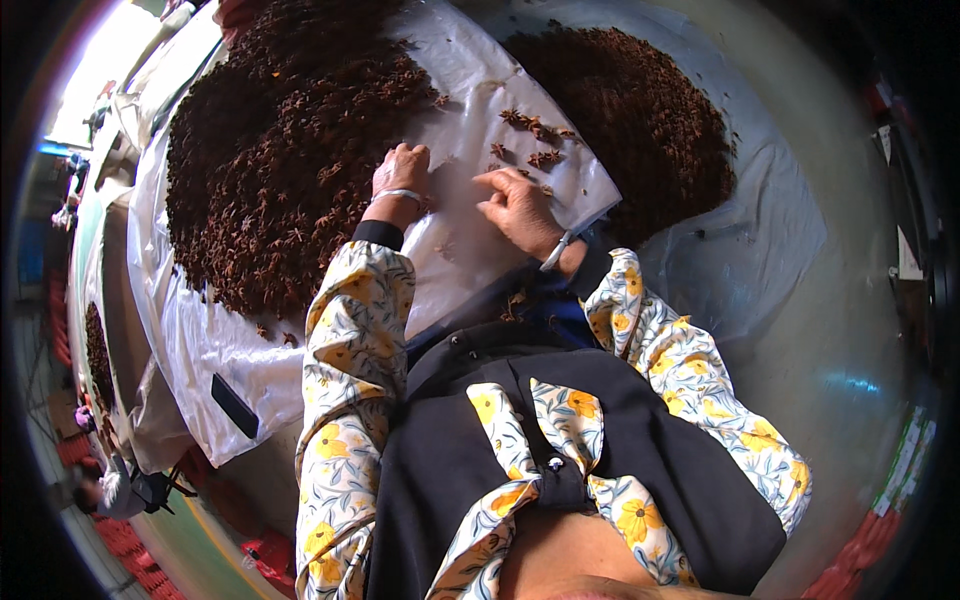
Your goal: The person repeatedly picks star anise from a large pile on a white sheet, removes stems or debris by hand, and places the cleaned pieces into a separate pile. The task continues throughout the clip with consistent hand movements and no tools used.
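Observation:
My left hand (401,176) rests at the right edge of a large heap of dried star anise (270,165), fingers curled down. What those fingers may hold is hidden beneath them. My right hand (521,214) hovers over a white plastic sheet (465,82), with index finger and thumb apart and nothing visible between them; its other fingers are tucked under. Just beyond it lie several loose star anise pods (544,157). A few more pieces (514,306) sit on dark cloth at my lap.
A second star anise heap (637,120) lies to the right on another plastic sheet (780,217). A dark phone-like slab (234,405) rests on the sheet at lower left. Farther left are a seated person (120,487) and red bags (135,559); more red bags (855,555) lie at lower right.

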The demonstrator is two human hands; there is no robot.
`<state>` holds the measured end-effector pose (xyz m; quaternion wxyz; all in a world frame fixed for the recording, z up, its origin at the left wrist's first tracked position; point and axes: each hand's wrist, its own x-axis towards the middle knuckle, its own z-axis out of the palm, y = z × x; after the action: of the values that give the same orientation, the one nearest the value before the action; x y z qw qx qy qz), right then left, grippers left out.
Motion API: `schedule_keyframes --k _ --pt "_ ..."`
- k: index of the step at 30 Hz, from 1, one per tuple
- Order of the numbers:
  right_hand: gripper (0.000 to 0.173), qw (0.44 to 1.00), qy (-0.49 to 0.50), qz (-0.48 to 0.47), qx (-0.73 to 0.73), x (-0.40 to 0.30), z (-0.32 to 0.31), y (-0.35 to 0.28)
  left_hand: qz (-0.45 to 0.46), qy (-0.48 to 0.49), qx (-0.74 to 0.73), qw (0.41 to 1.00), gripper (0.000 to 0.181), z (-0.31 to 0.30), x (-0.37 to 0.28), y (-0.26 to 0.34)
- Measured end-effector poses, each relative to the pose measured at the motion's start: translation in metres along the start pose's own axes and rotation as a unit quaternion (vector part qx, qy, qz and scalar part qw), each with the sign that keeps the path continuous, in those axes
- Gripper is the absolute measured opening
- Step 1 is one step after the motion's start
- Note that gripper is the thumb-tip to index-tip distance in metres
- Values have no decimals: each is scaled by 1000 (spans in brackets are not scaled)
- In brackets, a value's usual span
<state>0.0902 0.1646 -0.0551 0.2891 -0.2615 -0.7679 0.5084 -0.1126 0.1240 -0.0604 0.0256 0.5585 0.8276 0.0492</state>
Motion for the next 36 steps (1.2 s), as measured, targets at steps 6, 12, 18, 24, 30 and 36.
schedule_keyframes --k 6,12,18,24,30,36 --pt "32 901 -71 174 391 8 23 0 -54 59 -699 711 8 -1 -49 19" --pt "19 936 -77 129 318 -8 19 -13 44 148 -528 835 11 -1 -95 32" --pt "25 991 -6 -136 -7 -24 12 -24 21 52 -528 847 10 -22 -108 32" --pt "23 939 -35 -289 -181 -22 18 -12 134 26 -412 901 7 -37 -124 54" --pt "31 989 22 -72 -126 7 0 24 274 -149 -254 915 9 -1 -109 23" --pt "38 992 22 -51 -112 7 -11 19 -160 21 -25 987 24 -9 -5 -40"
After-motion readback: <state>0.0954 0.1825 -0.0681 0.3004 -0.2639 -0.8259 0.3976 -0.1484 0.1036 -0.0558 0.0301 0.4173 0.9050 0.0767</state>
